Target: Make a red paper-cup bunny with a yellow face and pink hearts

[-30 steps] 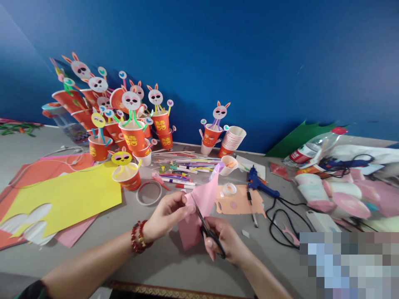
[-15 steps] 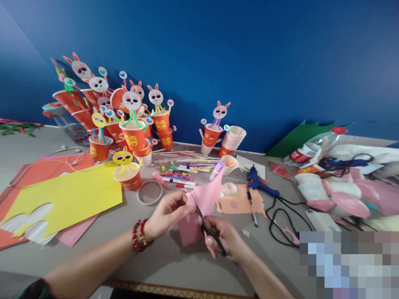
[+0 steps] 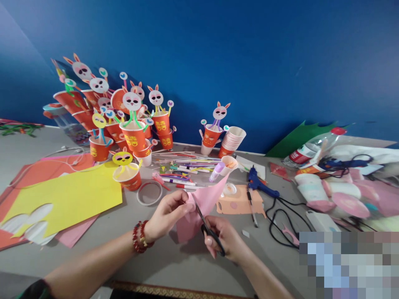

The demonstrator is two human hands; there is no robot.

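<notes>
Between my two hands is a sheet of pink paper (image 3: 204,203), held above the table. My left hand (image 3: 171,211) pinches its left edge between thumb and fingers. Black-handled scissors (image 3: 213,238) sit in my right hand (image 3: 225,237), with fingers through the loops. Their blades lie against the paper and point up and left, close to my left fingertips. A roll of tape (image 3: 150,193) lies just beyond my left wrist. Behind the pink paper are a purple glue stick (image 3: 217,171) and a piece of orange paper (image 3: 243,199) with cut edges.
Red paper cups with rabbit figures (image 3: 133,135) crowd the back left. Yellow paper (image 3: 71,195) lies at left. Markers (image 3: 177,181) and a stack of cups (image 3: 233,139) are behind my hands. A blue glue gun (image 3: 262,182), its cord, and a plastic bottle (image 3: 314,147) are at right.
The pink paper's upper tip has swung to the right and its lower part has shifted slightly left. My hands and the scissors stay nearly in place.
</notes>
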